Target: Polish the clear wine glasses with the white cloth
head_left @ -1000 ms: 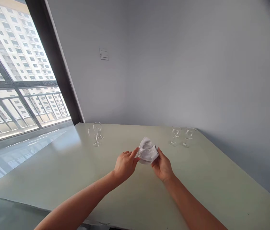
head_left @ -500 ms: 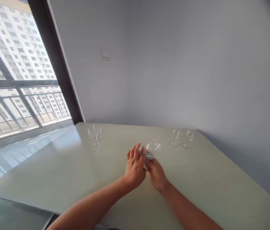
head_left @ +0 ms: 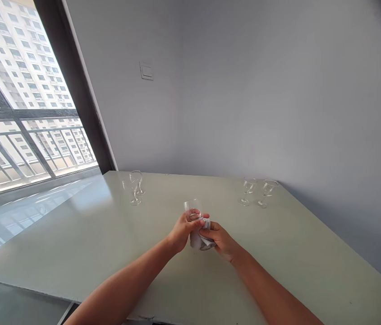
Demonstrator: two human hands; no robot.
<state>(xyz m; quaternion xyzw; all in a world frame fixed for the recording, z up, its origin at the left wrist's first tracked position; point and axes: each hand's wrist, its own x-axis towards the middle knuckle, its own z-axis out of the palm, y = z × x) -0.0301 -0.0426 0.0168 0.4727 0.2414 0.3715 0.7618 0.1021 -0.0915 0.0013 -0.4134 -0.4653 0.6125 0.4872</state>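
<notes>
My left hand (head_left: pixel 184 230) is wrapped round a clear stemmed glass (head_left: pixel 193 205), just below its bowl. The bowl points up and away from me, over the tabletop (head_left: pixel 116 253). From the right, my right hand (head_left: pixel 220 238) grips a whitish cloth (head_left: pixel 206 243) bunched against the lower part of the glass. Fingers and cloth hide most of the stem and the foot.
Two stemmed glasses (head_left: pixel 135 187) stand at the back left of the table. Two more, a glass (head_left: pixel 249 186) and its neighbour (head_left: pixel 268 188), stand at the back right. Grey walls (head_left: pixel 278 99) border the far and right sides; a window (head_left: pixel 24 113) is at the left.
The glass has swung from leaning right to upright and further left. My left hand has turned from raised, spread fingers to a hold round it; the cloth has moved lower with my right hand.
</notes>
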